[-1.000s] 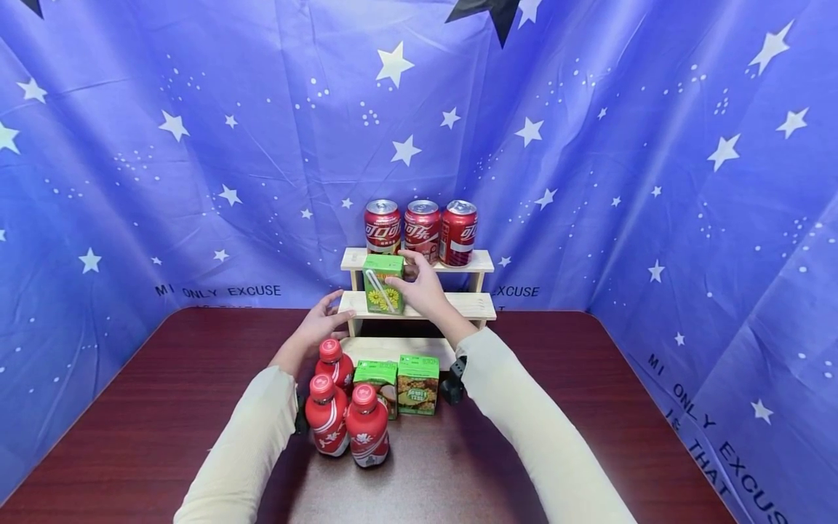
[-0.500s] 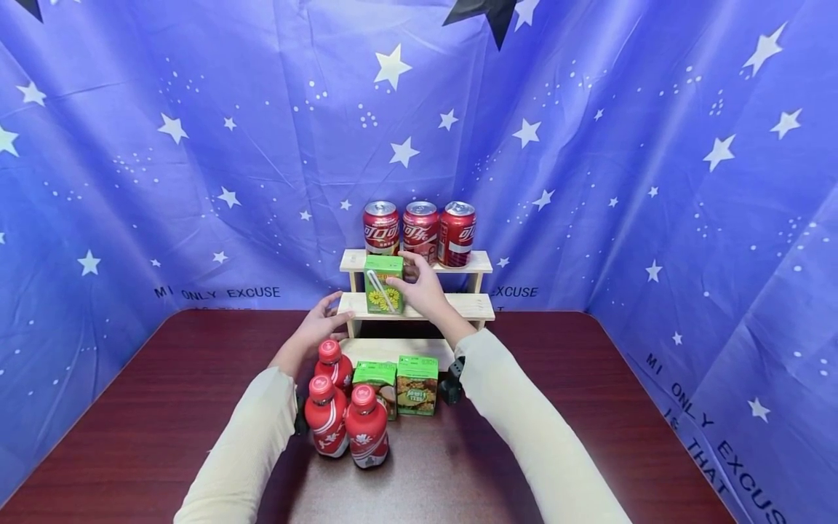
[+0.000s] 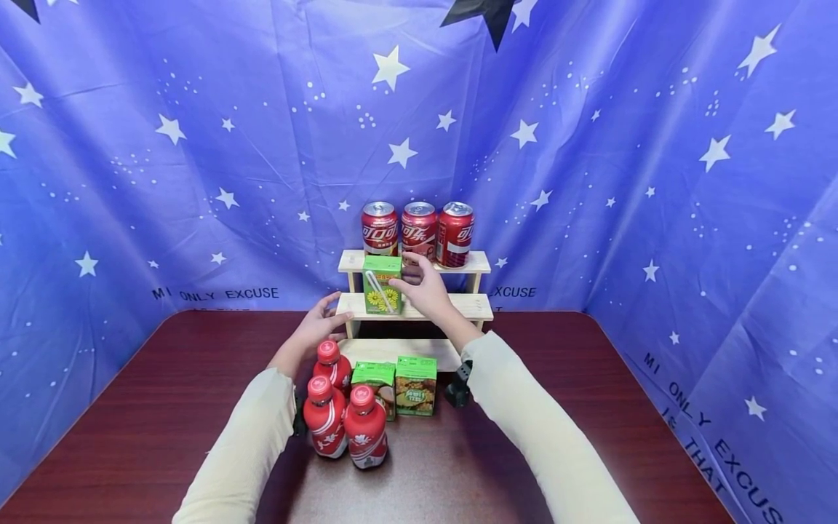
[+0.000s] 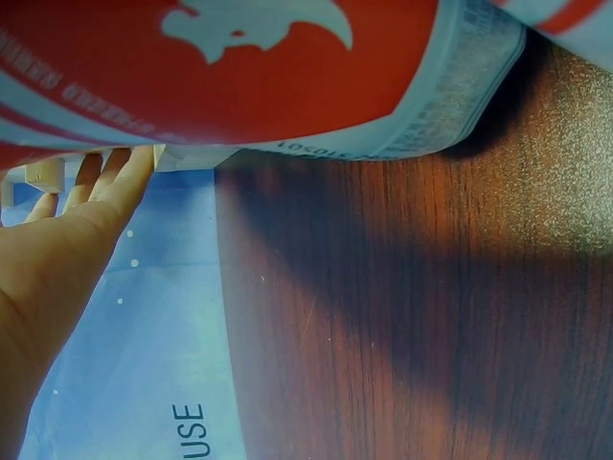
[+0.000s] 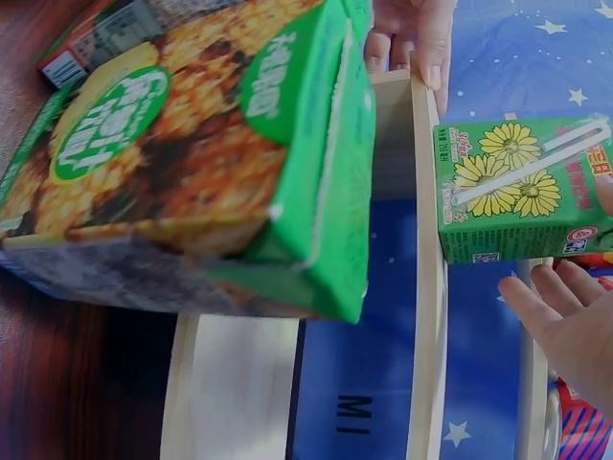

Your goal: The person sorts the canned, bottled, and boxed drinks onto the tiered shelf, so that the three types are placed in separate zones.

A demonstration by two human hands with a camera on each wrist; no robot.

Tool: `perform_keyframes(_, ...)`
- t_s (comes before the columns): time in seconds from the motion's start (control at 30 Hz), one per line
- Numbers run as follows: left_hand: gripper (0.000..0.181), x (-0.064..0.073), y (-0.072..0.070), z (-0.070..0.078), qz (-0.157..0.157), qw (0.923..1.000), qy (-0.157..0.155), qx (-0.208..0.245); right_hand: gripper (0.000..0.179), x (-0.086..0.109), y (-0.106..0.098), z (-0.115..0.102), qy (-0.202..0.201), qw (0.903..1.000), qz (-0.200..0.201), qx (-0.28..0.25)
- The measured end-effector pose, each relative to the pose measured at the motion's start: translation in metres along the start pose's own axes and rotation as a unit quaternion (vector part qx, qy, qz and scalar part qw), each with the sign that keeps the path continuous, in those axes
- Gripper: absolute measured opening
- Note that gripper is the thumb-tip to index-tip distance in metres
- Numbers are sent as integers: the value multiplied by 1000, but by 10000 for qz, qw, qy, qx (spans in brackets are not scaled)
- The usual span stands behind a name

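A green drink carton (image 3: 376, 287) with yellow flowers and a white straw stands upright on the middle step of the wooden shelf (image 3: 458, 306), near its left end. Beside it is my right hand (image 3: 428, 295), its thumb over the carton's front; in the right wrist view the other fingers (image 5: 541, 297) are spread a little apart from the carton's side. My left hand (image 3: 319, 324) holds the left end of that same step, thumb at the front edge and fingers partly hidden behind. In the left wrist view a red bottle (image 4: 249, 77) covers much of the scene.
Red cola cans (image 3: 380, 229) line the top step. In front of the bottom step (image 3: 393, 351) stand two green cartons (image 3: 415, 386) with food pictures. Several red bottles (image 3: 366, 429) cluster at their left, near my left forearm. A starry blue curtain (image 3: 262, 145) encloses the dark wooden table (image 3: 556, 364).
My right hand has shifted slightly right, its fingers loosening from the carton's side. The carton stays on the middle step, and my left hand keeps its place there.
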State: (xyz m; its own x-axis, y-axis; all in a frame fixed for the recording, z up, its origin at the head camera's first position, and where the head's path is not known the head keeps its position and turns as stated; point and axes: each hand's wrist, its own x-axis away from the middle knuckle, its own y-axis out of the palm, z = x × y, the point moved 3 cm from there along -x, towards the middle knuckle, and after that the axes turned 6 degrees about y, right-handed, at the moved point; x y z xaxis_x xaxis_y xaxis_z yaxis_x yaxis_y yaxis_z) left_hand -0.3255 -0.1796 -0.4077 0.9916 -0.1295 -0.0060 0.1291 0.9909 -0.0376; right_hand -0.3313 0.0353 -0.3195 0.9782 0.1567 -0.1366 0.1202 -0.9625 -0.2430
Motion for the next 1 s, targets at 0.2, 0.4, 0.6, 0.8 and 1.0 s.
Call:
perform_keyframes(0.2,71,0,0,-1,19,10000,-22,-29,54,9,-8,4,-93,9998,19,163)
perform_keyframes(0.4,70,-1,-1,0,-4,10000,-5,42,46,19,-19,11,-127,9995,5,286)
perform_keyframes(0.6,70,-2,-1,0,-6,10000,-2,18,40,32,-28,16,-166,9987,-78,485)
perform_keyframes(0.8,70,-2,0,-1,4,10000,-21,68,40,50,-35,26,-314,9970,-356,606)
perform_keyframes(1.0,70,-1,0,-1,28,10000,-20,80,44,74,-39,40,-248,9950,-711,659)
